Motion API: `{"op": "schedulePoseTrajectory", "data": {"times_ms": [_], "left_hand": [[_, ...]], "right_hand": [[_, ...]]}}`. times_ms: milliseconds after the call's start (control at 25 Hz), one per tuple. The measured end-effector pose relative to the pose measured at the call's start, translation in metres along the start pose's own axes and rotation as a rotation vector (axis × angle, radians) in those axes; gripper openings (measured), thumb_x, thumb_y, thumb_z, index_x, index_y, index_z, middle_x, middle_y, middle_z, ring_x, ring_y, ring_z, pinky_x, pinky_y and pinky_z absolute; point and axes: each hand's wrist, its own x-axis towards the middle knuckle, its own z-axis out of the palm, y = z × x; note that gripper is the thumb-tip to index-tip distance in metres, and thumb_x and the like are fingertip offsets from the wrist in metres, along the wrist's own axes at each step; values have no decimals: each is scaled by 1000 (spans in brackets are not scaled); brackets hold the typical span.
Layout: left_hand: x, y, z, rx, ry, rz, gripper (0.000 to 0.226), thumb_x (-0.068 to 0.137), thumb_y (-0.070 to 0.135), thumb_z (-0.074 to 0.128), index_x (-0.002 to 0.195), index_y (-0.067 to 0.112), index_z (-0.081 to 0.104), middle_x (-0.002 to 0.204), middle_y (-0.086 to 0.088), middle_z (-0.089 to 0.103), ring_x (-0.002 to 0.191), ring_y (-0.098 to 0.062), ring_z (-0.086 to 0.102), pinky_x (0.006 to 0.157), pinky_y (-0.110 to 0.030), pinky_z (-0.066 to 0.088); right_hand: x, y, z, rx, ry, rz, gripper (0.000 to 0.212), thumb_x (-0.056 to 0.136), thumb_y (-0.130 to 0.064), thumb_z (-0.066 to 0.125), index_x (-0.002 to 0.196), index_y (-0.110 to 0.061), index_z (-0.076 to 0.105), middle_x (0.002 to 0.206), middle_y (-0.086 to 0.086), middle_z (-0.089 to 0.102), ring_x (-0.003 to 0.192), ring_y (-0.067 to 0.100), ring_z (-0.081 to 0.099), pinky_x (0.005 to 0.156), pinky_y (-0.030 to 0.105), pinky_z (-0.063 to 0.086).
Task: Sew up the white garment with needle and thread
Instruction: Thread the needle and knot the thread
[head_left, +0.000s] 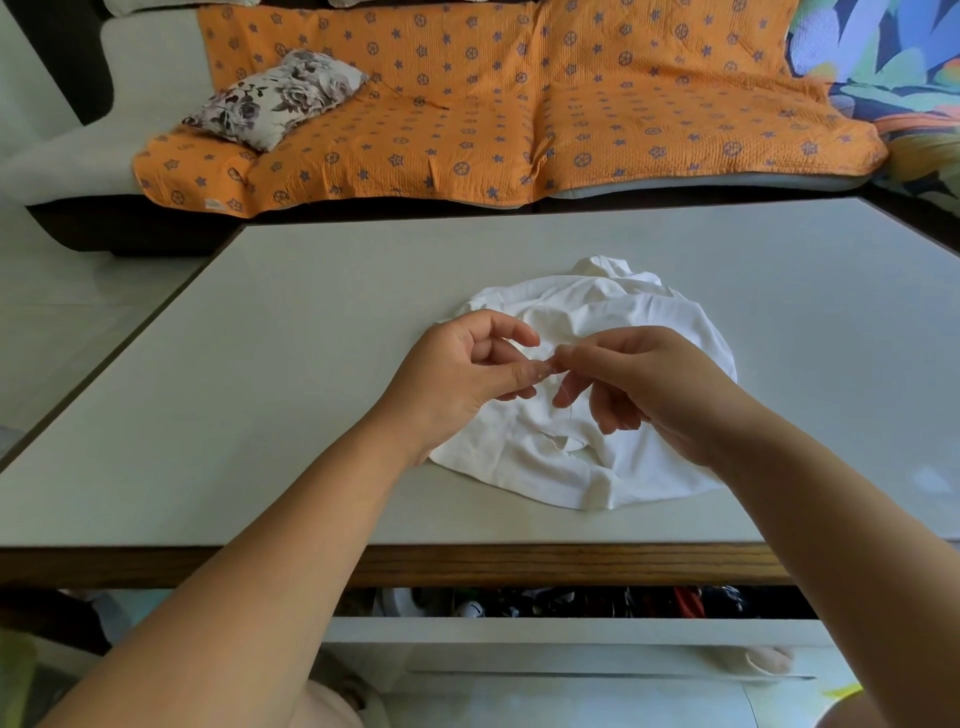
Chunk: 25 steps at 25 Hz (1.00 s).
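A crumpled white garment (587, 312) lies on the pale table (260, 415), right of centre, with a small tear (563, 444) near its front edge. Both hands hover just above it and meet fingertip to fingertip. My left hand (462, 376) pinches something tiny between thumb and forefinger; the needle is too small to make out. My right hand (639, 384) pinches a fine white thread (569, 397) that hangs down from its fingertips toward the cloth.
An open drawer (571, 631) full of small dark items sits under the table's wooden front edge (519, 566). Beyond the table stands a sofa with an orange patterned cover (519, 104) and a floral cushion (275, 98).
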Motion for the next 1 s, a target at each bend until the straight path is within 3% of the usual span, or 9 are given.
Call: {"op": "schedulePoseTrajectory", "data": {"times_ms": [160,400,640,800,1000], "left_hand": [[-2,1,0,45,-8,5,23,78,17,79,97,16,66,74,0,73,74,-16,71,77,-27,58],[-3,-1,0,8,-8,-21,19,84,12,74,101,18,67,76,4,71,75,-10,69,70,-20,53],[-4,-2,3,100,5,16,22,85,9,73,101,24,75,90,-1,74,88,-11,69,88,-22,55],[-6,1,5,176,4,30,20,87,10,72,103,21,75,94,12,75,88,7,66,80,-8,48],[-5,-1,4,233,21,31,15,87,17,72,98,26,77,94,12,75,90,5,67,81,-8,49]], "right_hand": [[-1,2,2,-14,-4,-1,18,91,-24,66,80,-11,73,76,7,74,46,15,51,43,19,35],[-1,2,5,-19,49,-35,19,92,-22,66,80,-9,72,73,3,74,44,14,52,43,20,35],[-1,2,5,-84,38,-33,23,95,-27,61,84,-8,70,76,4,75,45,13,56,43,19,37],[-2,2,7,-128,29,-21,22,97,-26,58,88,-9,67,75,6,75,46,15,60,43,20,40],[-3,0,10,-176,10,-11,22,100,-25,53,90,-9,63,73,6,75,51,21,66,45,23,43]]}}
